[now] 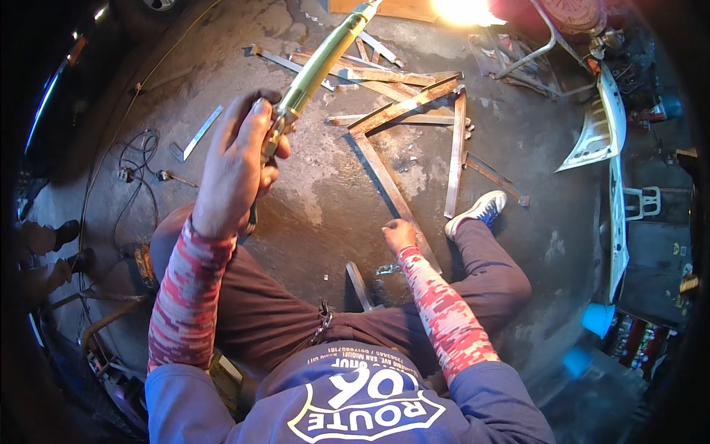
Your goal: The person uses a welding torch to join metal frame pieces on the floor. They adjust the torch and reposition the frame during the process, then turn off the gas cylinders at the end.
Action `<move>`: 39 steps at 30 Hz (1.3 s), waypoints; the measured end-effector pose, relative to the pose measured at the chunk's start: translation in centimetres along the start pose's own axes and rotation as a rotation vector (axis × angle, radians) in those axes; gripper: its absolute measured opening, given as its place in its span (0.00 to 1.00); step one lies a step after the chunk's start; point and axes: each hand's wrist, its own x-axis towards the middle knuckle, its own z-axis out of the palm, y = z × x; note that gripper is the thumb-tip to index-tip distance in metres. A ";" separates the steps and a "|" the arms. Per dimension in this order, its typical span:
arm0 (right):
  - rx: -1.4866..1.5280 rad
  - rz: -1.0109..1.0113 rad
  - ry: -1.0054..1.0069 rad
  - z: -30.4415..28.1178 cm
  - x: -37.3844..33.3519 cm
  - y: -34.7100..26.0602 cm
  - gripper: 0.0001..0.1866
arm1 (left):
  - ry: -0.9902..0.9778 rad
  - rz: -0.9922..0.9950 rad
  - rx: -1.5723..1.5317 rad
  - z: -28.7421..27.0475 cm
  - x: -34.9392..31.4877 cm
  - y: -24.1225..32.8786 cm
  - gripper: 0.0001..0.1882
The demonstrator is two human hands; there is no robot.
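Observation:
My left hand (240, 159) is raised and wrapped round a long brass-coloured, torch-like tool (319, 68). Its thick barrel points up and to the right, and a narrower metal fitting (272, 142) sits in my fingers. Down by my knees, my right hand (400, 235) is closed, fingers curled, beside a rusty steel angle bar (386, 177). Whether it grips anything is hidden. That bar meets another rusty bar (407, 105) at a corner, and a third bar (455, 159) runs down from the far end.
More metal bars (392, 76) lie crossed behind the frame. A short bar (359, 285) lies between my legs, a bent strip (196, 135) at left near a coiled cable (139, 159). A bright light (467, 10) glares at the far side. A white panel (603, 122) stands right.

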 end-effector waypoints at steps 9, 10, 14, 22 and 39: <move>-0.208 0.056 0.033 0.1 9.3 1.0 0.25 | 0.097 -0.180 0.029 1.1 1.0 0.5 0.18; -0.260 0.016 0.072 0.7 10.1 1.1 0.24 | 0.125 -0.201 0.025 1.3 1.3 0.5 0.18; -0.306 0.054 0.080 2.5 13.1 0.3 0.27 | 0.249 -0.228 0.066 2.3 2.3 0.3 0.20; -0.665 -0.070 -0.087 3.8 17.3 -2.1 0.25 | 0.249 -0.274 0.108 2.1 3.5 -0.3 0.25; 0.223 0.121 0.405 -12.0 3.8 0.1 0.14 | 0.237 -0.152 0.153 1.9 1.6 0.6 0.22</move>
